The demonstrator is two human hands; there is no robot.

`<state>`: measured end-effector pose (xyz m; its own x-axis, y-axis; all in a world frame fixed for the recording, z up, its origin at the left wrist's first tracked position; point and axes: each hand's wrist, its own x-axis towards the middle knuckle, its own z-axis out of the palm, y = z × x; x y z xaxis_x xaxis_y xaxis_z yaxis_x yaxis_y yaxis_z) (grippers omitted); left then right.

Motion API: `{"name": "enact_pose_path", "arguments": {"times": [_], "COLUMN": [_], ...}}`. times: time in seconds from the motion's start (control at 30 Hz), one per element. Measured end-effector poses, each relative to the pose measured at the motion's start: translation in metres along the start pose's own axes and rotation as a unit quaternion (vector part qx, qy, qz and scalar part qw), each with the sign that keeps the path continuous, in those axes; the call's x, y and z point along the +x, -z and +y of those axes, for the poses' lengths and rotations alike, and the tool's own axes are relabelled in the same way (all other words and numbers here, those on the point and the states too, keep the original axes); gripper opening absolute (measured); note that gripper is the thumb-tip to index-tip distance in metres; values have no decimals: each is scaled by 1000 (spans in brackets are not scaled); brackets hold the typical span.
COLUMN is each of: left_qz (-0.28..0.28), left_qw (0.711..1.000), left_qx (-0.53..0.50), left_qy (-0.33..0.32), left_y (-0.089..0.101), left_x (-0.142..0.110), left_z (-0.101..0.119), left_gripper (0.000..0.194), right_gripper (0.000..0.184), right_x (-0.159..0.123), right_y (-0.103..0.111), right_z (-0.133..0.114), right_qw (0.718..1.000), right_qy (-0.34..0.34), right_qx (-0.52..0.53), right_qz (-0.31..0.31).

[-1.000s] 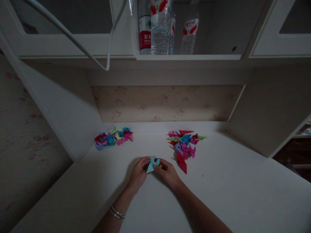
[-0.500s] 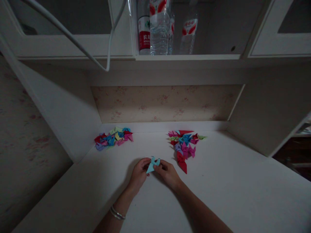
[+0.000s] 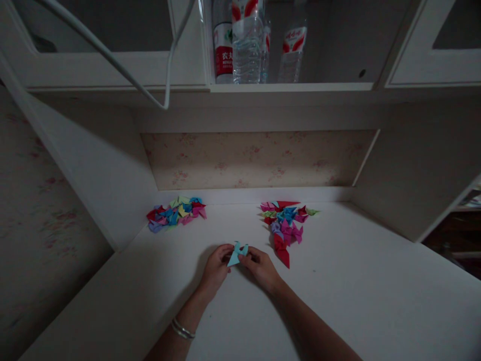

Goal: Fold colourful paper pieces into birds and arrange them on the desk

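A small light-blue folded paper piece (image 3: 236, 253) is held just above the white desk (image 3: 338, 291) between both hands. My left hand (image 3: 215, 267) pinches its left side and my right hand (image 3: 260, 266) pinches its right side. A bracelet circles my left wrist. To the right of my right hand lies a pile of folded paper pieces (image 3: 284, 224) in pink, blue, green and red. A second pile of folded pieces (image 3: 175, 213) in mixed colours sits at the back left corner.
Water bottles (image 3: 246, 42) stand on the shelf above the desk. A white cable (image 3: 112, 59) hangs across the upper left. White side panels close in the desk on the left and right. Floral wallpaper backs the recess.
The light-blue paper piece has shifted slightly between my fingers. Both hands stay in the same spot.
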<state>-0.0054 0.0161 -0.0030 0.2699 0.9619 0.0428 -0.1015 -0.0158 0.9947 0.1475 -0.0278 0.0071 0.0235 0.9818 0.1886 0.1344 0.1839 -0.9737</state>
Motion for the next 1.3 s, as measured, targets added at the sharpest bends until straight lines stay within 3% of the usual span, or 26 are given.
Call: {"name": "enact_pose_path", "arguments": {"times": [1.3], "left_qz": [-17], "left_qw": [1000], "left_qx": [18], "left_qy": [3], "left_y": [1], "left_x": [-2], "left_z": [4], "left_gripper": [44], "right_gripper": [29], "right_x": [1], "right_y": [1], "right_z": [3], "right_qw": [1000], "right_qy": [3], "right_qx": [8], "right_qz": [0]}}
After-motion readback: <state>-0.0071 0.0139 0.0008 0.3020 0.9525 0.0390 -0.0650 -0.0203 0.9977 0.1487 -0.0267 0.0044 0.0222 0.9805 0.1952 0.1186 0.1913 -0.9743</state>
